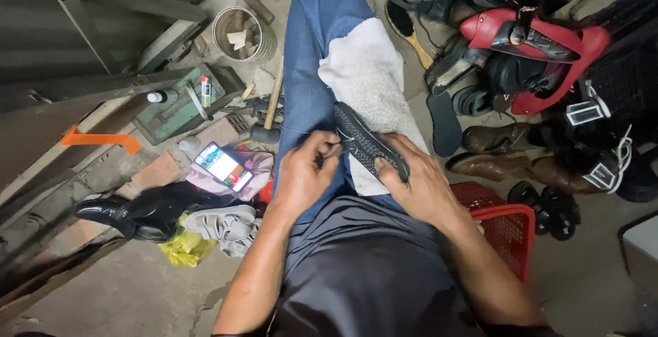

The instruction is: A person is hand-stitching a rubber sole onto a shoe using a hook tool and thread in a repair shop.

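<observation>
Rough concrete floor (123, 289) all around, dark metal sheeting (75, 29) filling the upper left, a heap of shoes (521, 56) at upper right, a red basket (504, 220) at lower right, a hammer (269, 114) and a lit phone (223, 166) left of centre. Centre frame, on a white towel (367, 77) over a blue-trousered lap: dark shoe sole (367, 145), clamped under the curled fingers of the right hand (418, 179); left hand (305, 169) just beside it, fingertips pinched on a thin thread or needle. Too small to tell which; basket contents hidden by the forearm.
</observation>
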